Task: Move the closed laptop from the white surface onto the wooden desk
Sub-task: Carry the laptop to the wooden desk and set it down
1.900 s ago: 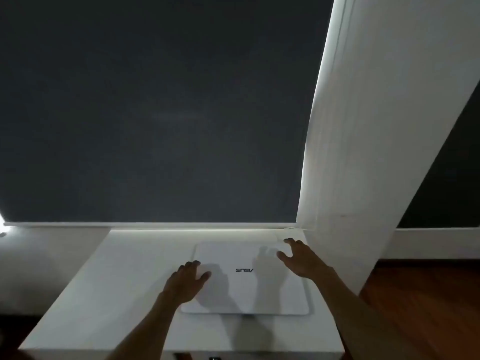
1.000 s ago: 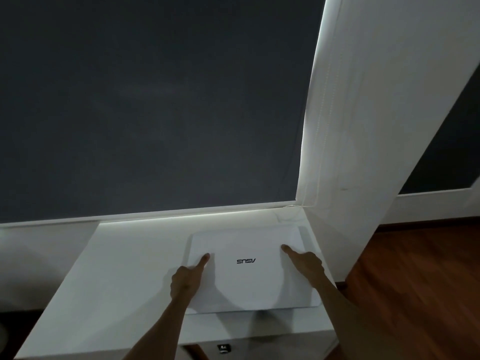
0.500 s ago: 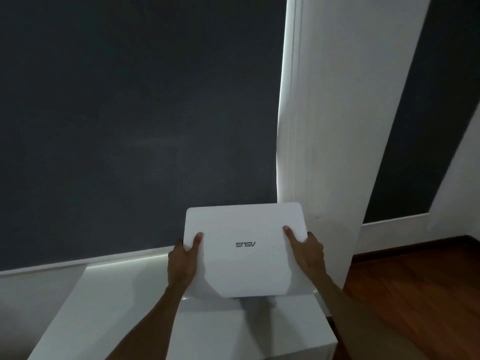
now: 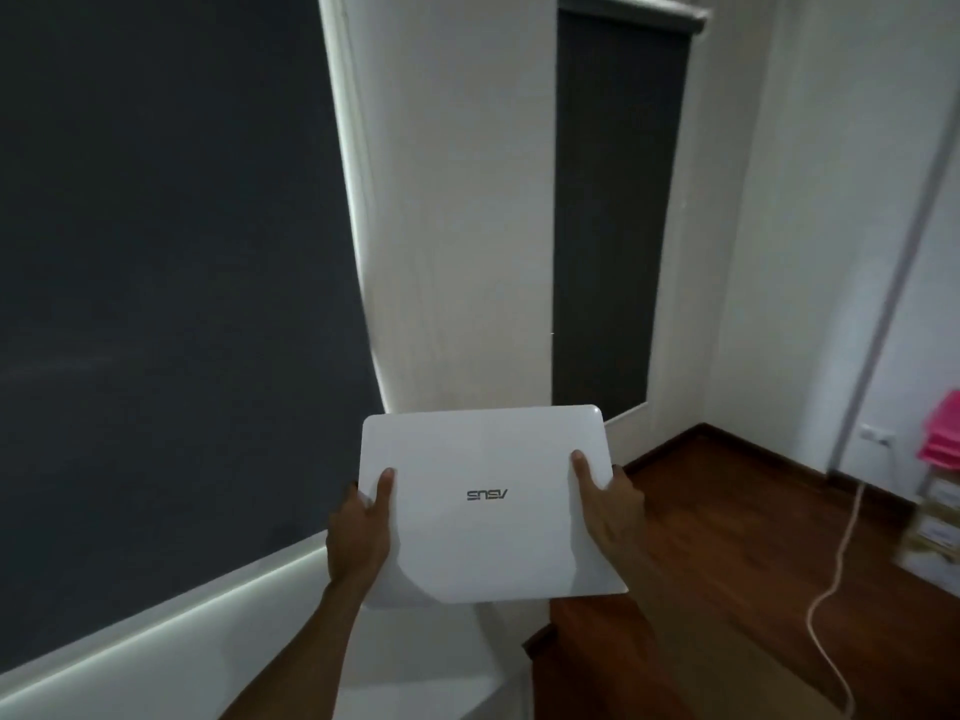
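A closed white laptop [image 4: 483,537] with a dark logo on its lid is held flat in the air at the centre of the head view. My left hand [image 4: 361,530] grips its left edge, thumb on the lid. My right hand [image 4: 605,506] grips its right edge the same way. The white surface [image 4: 426,688] lies below and to the left of the laptop, partly hidden by my left forearm. No wooden desk can be made out for sure; brown wood [image 4: 701,589] fills the lower right.
A dark roller blind [image 4: 156,252] covers the left wall. A white pillar [image 4: 457,200] and a second dark blind [image 4: 613,210] stand behind the laptop. A pale cable [image 4: 831,589] trails over the wood. Pink trays [image 4: 943,433] and boxes sit at the right edge.
Both hands took the laptop by its sides and lifted it off the white surface. The view has swung to the right, so the wood, cable and far wall now show.
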{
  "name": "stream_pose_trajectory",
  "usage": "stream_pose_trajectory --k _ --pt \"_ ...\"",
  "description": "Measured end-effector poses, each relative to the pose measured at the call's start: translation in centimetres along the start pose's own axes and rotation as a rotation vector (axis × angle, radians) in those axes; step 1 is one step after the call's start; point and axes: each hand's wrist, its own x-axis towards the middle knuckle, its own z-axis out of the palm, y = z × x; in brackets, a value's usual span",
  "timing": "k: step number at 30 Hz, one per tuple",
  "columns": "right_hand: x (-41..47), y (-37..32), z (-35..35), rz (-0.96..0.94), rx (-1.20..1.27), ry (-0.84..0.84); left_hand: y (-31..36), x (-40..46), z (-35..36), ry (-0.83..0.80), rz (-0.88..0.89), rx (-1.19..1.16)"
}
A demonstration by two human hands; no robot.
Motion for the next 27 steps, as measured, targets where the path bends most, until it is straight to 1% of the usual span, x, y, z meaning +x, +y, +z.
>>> stream_pose_trajectory --k 7,10,12,17,20,24,27 --pt "2.3 6.1 -15.3 0.076 0.006 0.269 7.3 -5.8 13.6 -0.244 0.106 -0.033" --pt "2.0 8.9 -22.3 0.111 -0.027 0.392 9.6 -9.0 20.1 -0.376 0.157 -0.054" --pt "1.5 10.6 -26.0 0.135 -0.067 0.442 10.6 -11.2 23.8 -0.433 0.167 -0.069" --pt "0.0 15.8 -36.7 0.241 -0.107 0.663 15.7 -18.7 33.9 -0.65 0.217 -0.095" --pt "0.1 18.7 -41.6 0.32 -0.112 0.754 18.5 -22.1 39.4 -0.747 0.246 -0.105" --pt "0.9 21.4 -47.0 0.403 -0.127 0.865 21.6 -25.7 46.5 -0.88 0.28 -0.182" --pt "2.5 22.7 -50.3 0.428 -0.124 0.923 24.0 -27.4 51.8 -0.918 0.334 -0.203"
